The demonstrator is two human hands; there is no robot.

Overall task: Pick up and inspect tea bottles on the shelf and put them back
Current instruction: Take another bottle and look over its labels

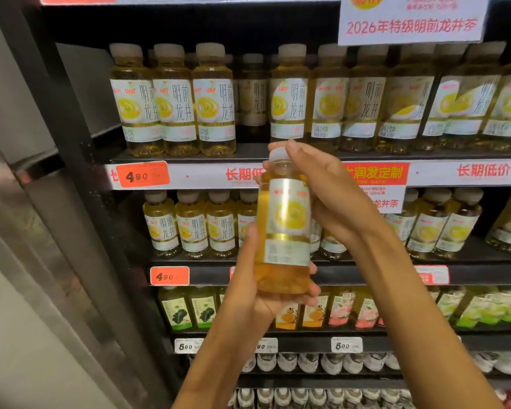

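A tea bottle (285, 225) with golden liquid, a white and yellow label and a pale cap is upright in front of the shelves. My left hand (257, 293) cups its base from below, fingers curled round the bottom. My right hand (331, 196) grips the neck and cap from the right side. Rows of the same tea bottles (174, 101) stand on the upper shelf, with a gap (252, 134) in the front row just behind the held bottle. More of them (192, 225) fill the shelf below.
A dark shelf upright (71, 137) runs down the left side. Orange price tags (143, 175) sit on the shelf rails. Lower shelves hold juice bottles (189, 308) and white-capped bottles (307, 363). A paper sign (410, 22) hangs at the top right.
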